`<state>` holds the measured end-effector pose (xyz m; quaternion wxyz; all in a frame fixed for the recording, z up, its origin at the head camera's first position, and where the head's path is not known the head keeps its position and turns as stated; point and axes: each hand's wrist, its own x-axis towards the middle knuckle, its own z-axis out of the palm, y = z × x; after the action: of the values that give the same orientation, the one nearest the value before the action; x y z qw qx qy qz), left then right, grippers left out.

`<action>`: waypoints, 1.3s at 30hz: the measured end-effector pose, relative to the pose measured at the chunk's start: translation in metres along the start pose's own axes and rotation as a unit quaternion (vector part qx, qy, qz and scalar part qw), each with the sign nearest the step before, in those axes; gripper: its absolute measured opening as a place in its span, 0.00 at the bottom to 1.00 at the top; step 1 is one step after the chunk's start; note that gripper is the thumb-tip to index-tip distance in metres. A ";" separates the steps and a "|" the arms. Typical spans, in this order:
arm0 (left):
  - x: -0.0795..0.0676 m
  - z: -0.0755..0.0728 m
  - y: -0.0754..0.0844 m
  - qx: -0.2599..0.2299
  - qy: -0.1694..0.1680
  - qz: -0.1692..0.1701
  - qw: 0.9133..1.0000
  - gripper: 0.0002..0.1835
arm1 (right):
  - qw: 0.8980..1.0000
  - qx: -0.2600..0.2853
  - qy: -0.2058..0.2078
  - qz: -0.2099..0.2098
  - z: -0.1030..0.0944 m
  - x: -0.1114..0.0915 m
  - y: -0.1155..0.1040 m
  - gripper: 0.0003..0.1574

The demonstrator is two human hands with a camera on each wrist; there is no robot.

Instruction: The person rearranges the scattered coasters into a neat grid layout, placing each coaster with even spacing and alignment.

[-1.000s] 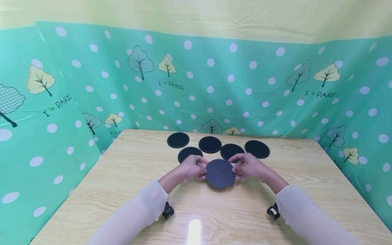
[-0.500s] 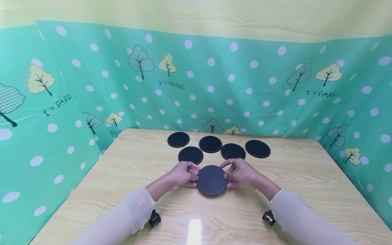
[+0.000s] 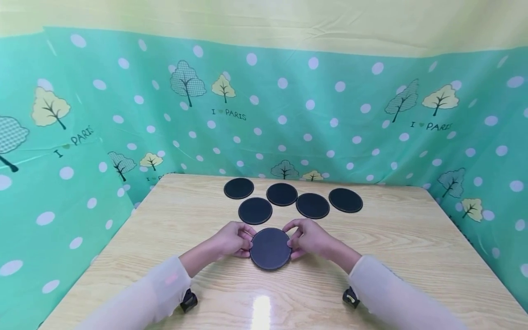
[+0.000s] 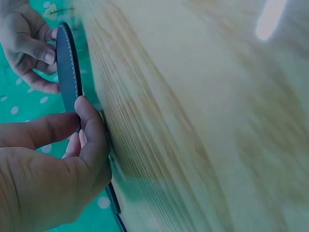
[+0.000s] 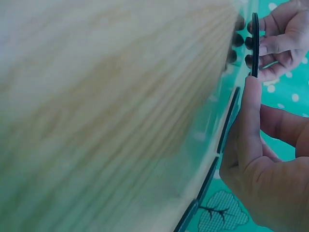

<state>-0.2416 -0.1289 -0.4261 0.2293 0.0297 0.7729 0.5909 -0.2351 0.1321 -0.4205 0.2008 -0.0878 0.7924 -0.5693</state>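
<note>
A round dark coaster (image 3: 270,249) with a stitched rim is held by both hands near the middle of the table. My left hand (image 3: 236,240) pinches its left edge between thumb and fingers. Opposite, my right hand (image 3: 308,239) pinches the right edge. In both wrist views the coaster (image 4: 68,67) shows nearly edge-on, with a gap between it and the tabletop. Just beyond the hands lies another black coaster (image 3: 255,211), flat on the wood.
Farther back on the wooden table (image 3: 165,238) lie more black coasters: one at the far left (image 3: 239,188), one near the centre (image 3: 282,194), one right of it (image 3: 312,205) and one at the right (image 3: 345,200). A green dotted curtain (image 3: 330,123) hangs behind the table.
Both hands have carried the coaster left and toward the near side of the table. The black coaster behind the left hand is now uncovered. The other coasters stay put.
</note>
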 end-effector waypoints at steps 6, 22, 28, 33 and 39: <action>-0.007 -0.010 -0.002 0.019 0.004 -0.002 1.000 0.20 | 0.998 0.046 -0.011 0.030 0.013 0.000 -0.003 0.27; -0.010 -0.028 -0.003 0.049 0.024 -0.006 0.998 0.19 | 0.998 0.058 0.011 0.035 0.038 0.012 -0.009 0.28; -0.006 -0.031 -0.003 0.046 0.029 -0.004 0.999 0.19 | 0.997 0.050 0.033 0.039 0.041 0.016 -0.013 0.28; -0.004 -0.029 -0.002 0.049 0.035 -0.006 0.998 0.19 | 0.997 0.038 0.041 0.045 0.040 0.019 -0.012 0.27; -0.005 -0.027 0.000 0.066 0.038 -0.003 0.997 0.18 | 0.998 0.023 0.043 0.050 0.039 0.021 -0.011 0.27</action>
<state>-0.2478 -0.1543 -0.4192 0.1992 0.0199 0.8186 0.5384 -0.2392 0.0867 -0.4253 0.1971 -0.0189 0.7902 -0.5800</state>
